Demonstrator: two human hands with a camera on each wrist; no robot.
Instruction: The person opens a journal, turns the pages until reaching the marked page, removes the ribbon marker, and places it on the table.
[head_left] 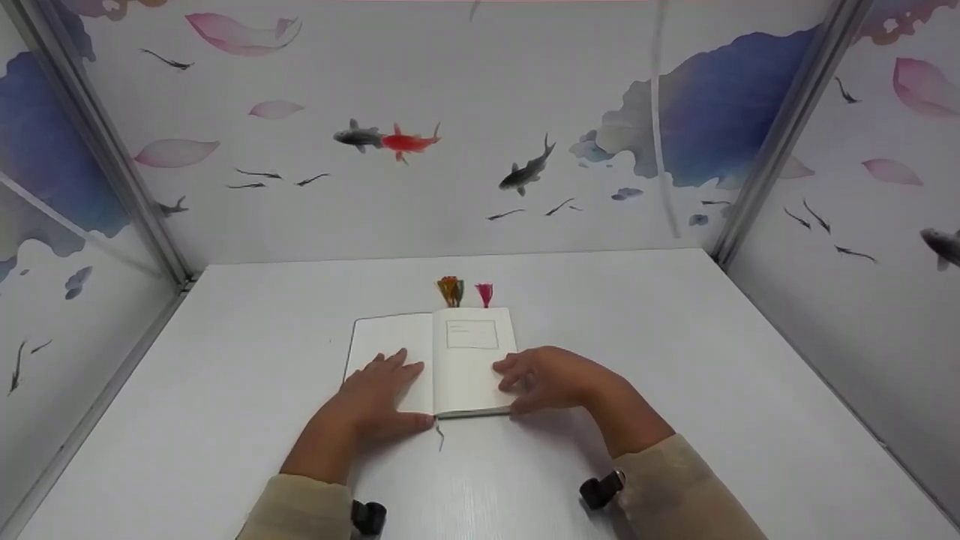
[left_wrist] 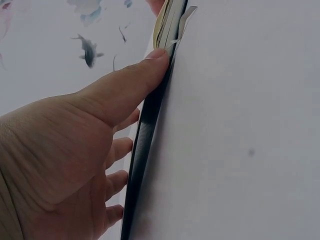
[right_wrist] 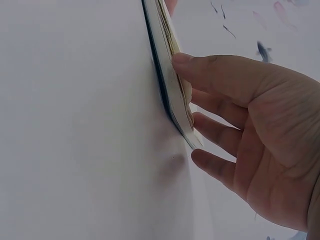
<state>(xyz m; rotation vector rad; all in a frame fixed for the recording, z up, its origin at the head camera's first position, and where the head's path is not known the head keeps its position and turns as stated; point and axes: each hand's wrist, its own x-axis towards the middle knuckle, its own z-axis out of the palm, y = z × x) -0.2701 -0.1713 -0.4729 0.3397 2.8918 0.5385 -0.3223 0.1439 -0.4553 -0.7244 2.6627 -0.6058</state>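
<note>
A notebook (head_left: 469,379) lies open on the white table, with a printed box on its right page and a thin ribbon (head_left: 441,436) at its lower edge. My left hand (head_left: 382,394) rests on the left page, fingers spread. In the left wrist view its thumb (left_wrist: 142,80) touches the lower edge near the spine. My right hand (head_left: 551,379) is at the right page's outer side. The right wrist view has its thumb (right_wrist: 210,70) against the page edges, while its slightly bent fingers (right_wrist: 217,132) touch or lie close to the outer edge.
Yellow, red and green tassels (head_left: 451,291) and a pink tassel (head_left: 485,294) stick out beyond the notebook's top edge. White panels (head_left: 450,210) printed with fish and petals stand behind and at both sides of the table (head_left: 660,322). Metal posts (head_left: 787,142) join the panels.
</note>
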